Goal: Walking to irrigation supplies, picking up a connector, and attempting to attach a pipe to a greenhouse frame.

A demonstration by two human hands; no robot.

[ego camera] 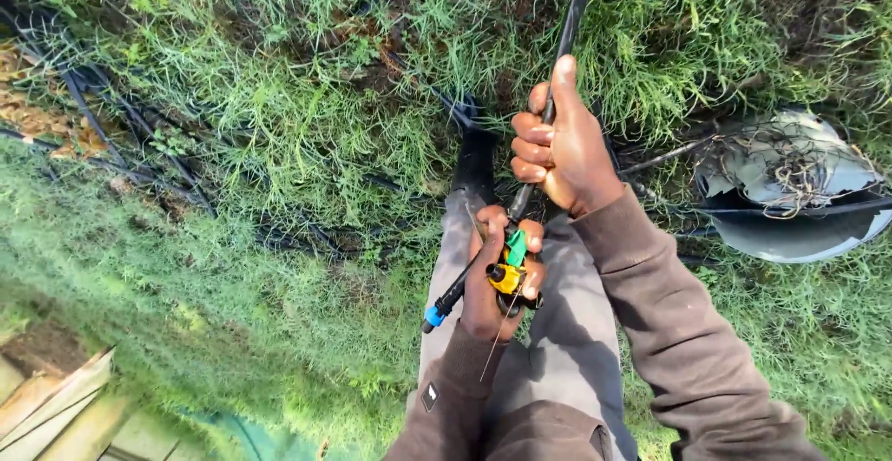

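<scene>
Grass below; black hose (564, 29) runs upward — both hands gripping.

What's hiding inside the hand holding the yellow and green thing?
The left hand wraps a yellow and green plastic fitting on a thin black pipe with a blue tip. The fingers cover the fitting's back and where it joins the pipe, so that part cannot be seen.

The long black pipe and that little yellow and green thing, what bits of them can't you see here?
Head view only:
- Long black pipe: its far end is cut off by the top edge; the right hand covers its middle.
- Small yellow and green fitting: the left hand wraps it, hiding its underside and how it joins.
- Thin black tube with a blue tip: its upper end disappears behind the left hand.
</scene>
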